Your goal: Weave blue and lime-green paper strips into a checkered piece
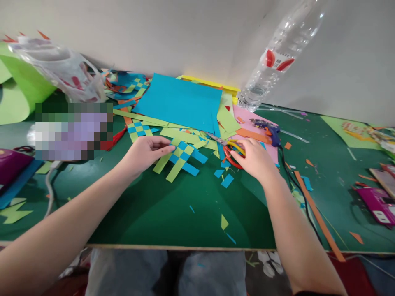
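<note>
My left hand (148, 153) pinches the left edge of a woven paper piece (181, 153), a blue and light-green checker with loose strip ends sticking out. My right hand (253, 158) is closed on a pair of scissors (233, 151) with red and yellow handles. Its blades point away to the upper left, toward some green paper strips (175, 133). Part of the handles is hidden by my fingers. Small blue paper offcuts (227, 181) lie just below the scissors. Behind both hands rests a large blue sheet (182, 100).
A clear plastic bottle (277, 57) leans against the wall. A blue glue gun (271, 133) with a black cord lies right of my right hand. At the left stand a plastic bag (70, 74) and a blurred-out object (74, 131). Paper scraps (224, 222) dot the green table (138, 218).
</note>
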Available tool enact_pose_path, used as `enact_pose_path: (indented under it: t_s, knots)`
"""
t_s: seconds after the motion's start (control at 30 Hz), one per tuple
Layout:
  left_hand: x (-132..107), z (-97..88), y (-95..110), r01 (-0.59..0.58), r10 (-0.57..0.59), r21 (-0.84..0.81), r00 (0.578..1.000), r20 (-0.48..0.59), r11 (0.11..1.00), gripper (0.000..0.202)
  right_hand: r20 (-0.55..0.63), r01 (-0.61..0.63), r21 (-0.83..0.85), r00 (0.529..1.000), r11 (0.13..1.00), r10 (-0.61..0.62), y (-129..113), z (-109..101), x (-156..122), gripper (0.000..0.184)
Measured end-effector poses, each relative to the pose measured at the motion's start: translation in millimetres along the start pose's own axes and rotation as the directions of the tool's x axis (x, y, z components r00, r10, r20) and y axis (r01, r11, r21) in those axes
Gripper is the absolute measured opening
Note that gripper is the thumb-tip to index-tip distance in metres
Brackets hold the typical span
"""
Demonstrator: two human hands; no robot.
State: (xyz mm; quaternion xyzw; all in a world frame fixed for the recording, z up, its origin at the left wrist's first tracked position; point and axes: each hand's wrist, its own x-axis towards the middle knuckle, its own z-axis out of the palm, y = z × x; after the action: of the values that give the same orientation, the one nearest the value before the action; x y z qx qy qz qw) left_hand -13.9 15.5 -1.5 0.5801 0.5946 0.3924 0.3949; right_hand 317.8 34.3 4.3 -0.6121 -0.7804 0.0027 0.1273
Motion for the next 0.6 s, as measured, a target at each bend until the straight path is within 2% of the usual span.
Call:
enact_pose_path:
  t_s: [0.13,0.27,0.43,0.5,0.6]
  knots:
    - [-1.0,1.4,1.9,0.019,-0.019,-0.023,1.0,-0.011,1.0,0.028,0.107,0.032,0.029,0.994,0.999,-0.035,8.0,-2.3,1.2,0.037]
    - [-1.0,2.1,-0.4,0.017,-0.019,-0.059,1.0,-0.022,0.998,0.028,0.157,-0.023,0.12,0.988,0.993,0.004,9.9,-6.3,3.2,0.034]
    - [0.7,1.5,-2.0,0.057,-0.07,-0.126,0.992,-0.102,0.99,0.03,0.112,-0.059,0.232,0.993,0.971,0.034,9.7,-7.6,2.1,0.038]
    - [1.1,1.7,0.4,0.076,-0.096,-0.154,0.987,-0.129,0.985,0.026,0.08,-0.103,0.279,0.993,0.955,0.084,8.8,-5.9,2.5,0.04]
    - [1.8,2.0,3.4,0.084,-0.12,-0.213,0.979,-0.162,0.973,0.022,0.065,-0.193,0.463,0.981,0.865,0.184,5.8,-2.6,4.5,0.043]
